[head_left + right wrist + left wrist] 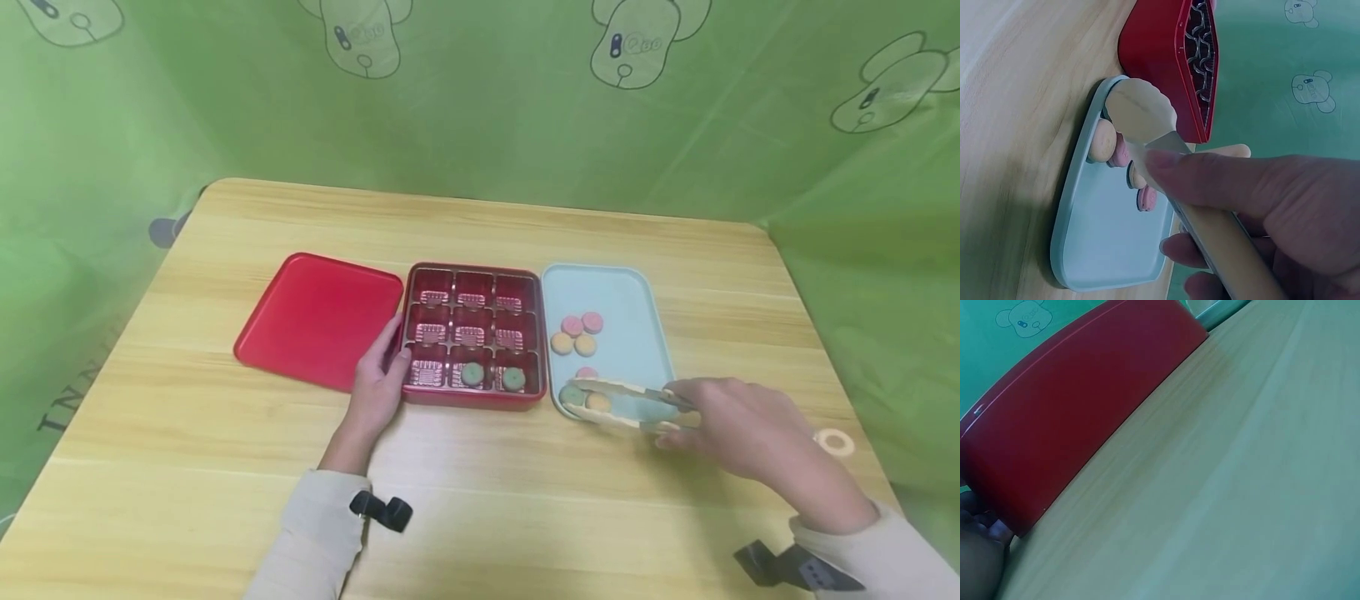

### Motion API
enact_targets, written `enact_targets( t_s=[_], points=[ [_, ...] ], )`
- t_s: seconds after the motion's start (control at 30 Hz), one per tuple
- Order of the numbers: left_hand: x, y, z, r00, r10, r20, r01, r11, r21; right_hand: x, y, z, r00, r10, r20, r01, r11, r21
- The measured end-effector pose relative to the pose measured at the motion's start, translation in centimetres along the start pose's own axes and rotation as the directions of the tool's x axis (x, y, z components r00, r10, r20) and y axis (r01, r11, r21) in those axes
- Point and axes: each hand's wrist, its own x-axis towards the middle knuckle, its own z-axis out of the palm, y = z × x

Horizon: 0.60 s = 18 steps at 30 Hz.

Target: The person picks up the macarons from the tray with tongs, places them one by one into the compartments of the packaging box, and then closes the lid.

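My left hand [377,392] holds the near left corner of a red box [474,400], thumb at the rim and fingers along the left wall. The box has a clear divided insert; a green macaron [472,374] lies in the near middle compartment and another green macaron [513,379] in the near right one. My right hand [738,425] grips tongs [626,388] over a pale blue tray [618,292]. Their tips lie on either side of a third green macaron [572,395] at the tray's near left corner. In the right wrist view, the near tong tip hides that macaron.
On the tray, several pink and yellow macarons stay grouped, including a pink one [592,322] and a yellow one [597,402] close by the tongs. A red lid [322,321] lies left of the box. A white ring [835,442] is near the table's right edge.
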Motion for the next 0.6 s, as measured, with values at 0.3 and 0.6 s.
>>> enact_targets(
  t_s=[0.3,0.6],
  points=[
    [0.2,-0.5,0.1,1.0,0.002,-0.003,-0.002,1.0,0.0,0.0,0.2,0.0,1.0,0.001,-0.003,-0.001,1.0,0.016],
    [1.0,-3.2,0.2,1.0,0.019,-0.01,-0.019,1.0,-0.011,-0.1,0.6,-0.5,0.999,0.019,-0.028,-0.019,1.0,0.023]
  ],
)
